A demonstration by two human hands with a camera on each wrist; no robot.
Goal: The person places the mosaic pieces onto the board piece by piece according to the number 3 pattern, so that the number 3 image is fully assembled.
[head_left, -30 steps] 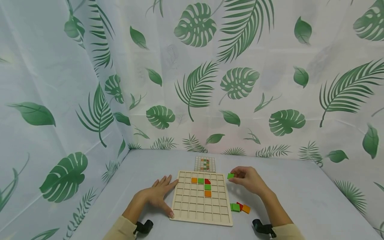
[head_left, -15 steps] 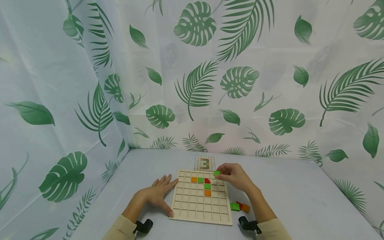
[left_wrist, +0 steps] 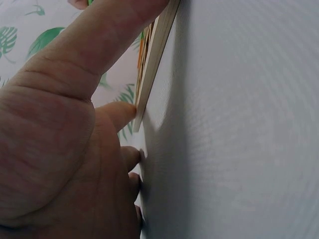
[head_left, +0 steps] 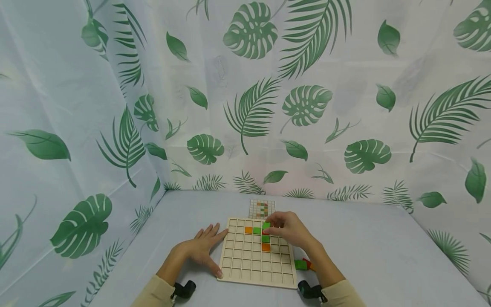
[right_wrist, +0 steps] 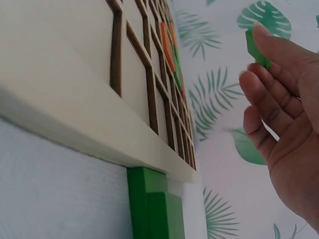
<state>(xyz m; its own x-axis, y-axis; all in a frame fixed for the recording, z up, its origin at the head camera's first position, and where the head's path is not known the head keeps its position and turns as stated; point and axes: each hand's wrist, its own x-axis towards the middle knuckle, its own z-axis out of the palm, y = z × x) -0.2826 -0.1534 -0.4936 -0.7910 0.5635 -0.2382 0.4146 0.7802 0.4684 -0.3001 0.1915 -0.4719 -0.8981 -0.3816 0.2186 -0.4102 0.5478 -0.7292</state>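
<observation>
My right hand [head_left: 289, 228] pinches a green square tile [head_left: 266, 224] between thumb and fingers, over the far rows of a pale wooden grid board [head_left: 255, 269]. In the right wrist view the same green tile [right_wrist: 256, 50] stands clear above the board's surface. Below it on the board lie an orange tile [head_left: 248, 230], a green tile and a red tile, partly hidden by my fingers, in one row. Another green tile [head_left: 265, 239] and orange tile [head_left: 266, 247] run toward me. My left hand [head_left: 199, 249] spreads its fingers at the board's left edge, thumb [left_wrist: 99, 45] at the near corner.
Behind the board lies a small printed grid card [head_left: 257, 208] with a coloured pattern. Loose green tiles [head_left: 301, 265], a red one and an orange one sit by the board's right edge, partly behind my right forearm. A leaf-patterned curtain [head_left: 245, 106] rises behind the table.
My right hand has carried the green tile leftward from beside the board to over its far rows, above the red tile. My left hand has stayed in place.
</observation>
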